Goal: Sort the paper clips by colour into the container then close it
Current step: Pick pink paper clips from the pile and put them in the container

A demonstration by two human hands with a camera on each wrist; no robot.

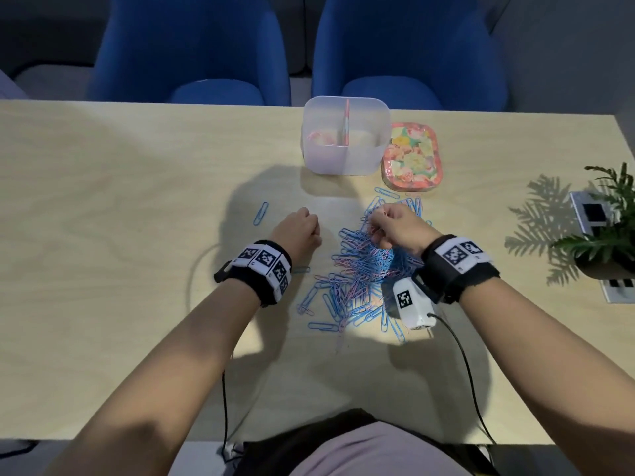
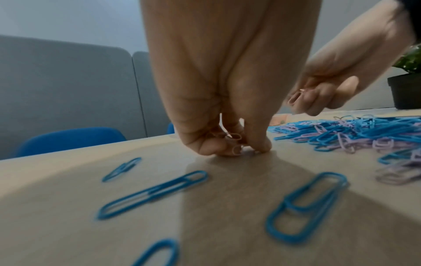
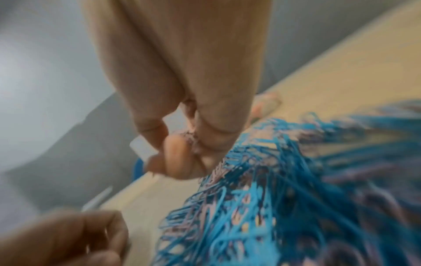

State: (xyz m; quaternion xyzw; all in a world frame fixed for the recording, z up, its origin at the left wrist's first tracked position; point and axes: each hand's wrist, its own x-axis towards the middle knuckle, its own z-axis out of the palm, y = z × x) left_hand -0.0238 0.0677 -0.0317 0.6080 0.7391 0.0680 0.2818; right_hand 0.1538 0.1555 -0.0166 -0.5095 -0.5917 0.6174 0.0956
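A heap of blue and pink paper clips [image 1: 360, 269] [image 2: 355, 133] [image 3: 284, 198] lies in the middle of the table. My left hand [image 1: 302, 231] [image 2: 232, 144] rests knuckles-down on the table left of the heap, its curled fingers holding several pink clips [image 2: 235, 142]. My right hand [image 1: 391, 225] [image 3: 182, 149] hovers over the heap's far side and pinches pink clips [image 2: 296, 97] [image 3: 191, 140]. The clear divided container [image 1: 345, 135] stands open at the back, with pink clips in its left compartment. Its floral lid [image 1: 412, 158] lies to its right.
A few stray blue clips [image 1: 260, 213] [image 2: 154, 194] lie on the table left of my left hand. A potted plant [image 1: 604, 228] stands at the right edge beside a socket panel. Two blue chairs [image 1: 192, 53] face the far edge. Cables run from both wrists.
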